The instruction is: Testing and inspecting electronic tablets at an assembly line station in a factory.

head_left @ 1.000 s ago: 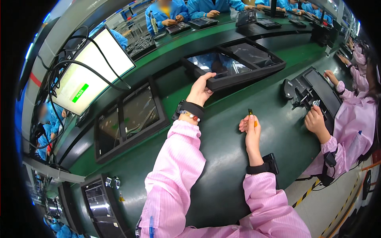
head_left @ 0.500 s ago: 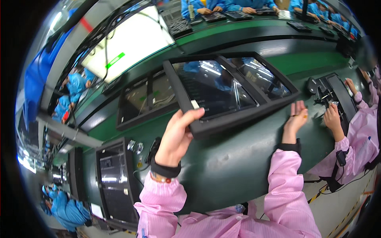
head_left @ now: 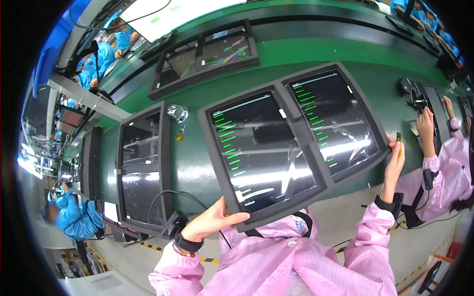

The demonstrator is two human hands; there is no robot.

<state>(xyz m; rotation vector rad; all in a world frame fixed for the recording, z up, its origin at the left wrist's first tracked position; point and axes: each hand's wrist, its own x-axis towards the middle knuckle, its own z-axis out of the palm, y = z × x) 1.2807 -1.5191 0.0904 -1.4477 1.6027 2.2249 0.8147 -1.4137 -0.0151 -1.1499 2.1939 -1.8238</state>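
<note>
A black foam tray (head_left: 301,133) with two dark display panels is tilted toward me over the front of the bench. The left panel (head_left: 261,153) and the right panel (head_left: 335,123) both show a column of short green lines, along with bright lamp reflections. My left hand (head_left: 216,219) grips the tray's near left corner, thumb on top of the frame. At the tray's right edge is my right hand (head_left: 395,153), its thumb against the side and its other fingers partly hidden. A small dark and yellow piece (head_left: 398,138) shows at its fingertips; its kind is unclear.
Another two-panel tray (head_left: 143,165) lies left, and one more (head_left: 205,61) lies farther back. Clear crumpled plastic (head_left: 177,113) and a small yellow piece (head_left: 180,133) sit between. A black cable (head_left: 185,193) loops near my left wrist. A co-worker's hand (head_left: 425,128) works at right.
The tray has come nearer and tipped toward me, and green lines now show on its panels. My right hand has moved from beside the tray to its right edge. The view has shifted.
</note>
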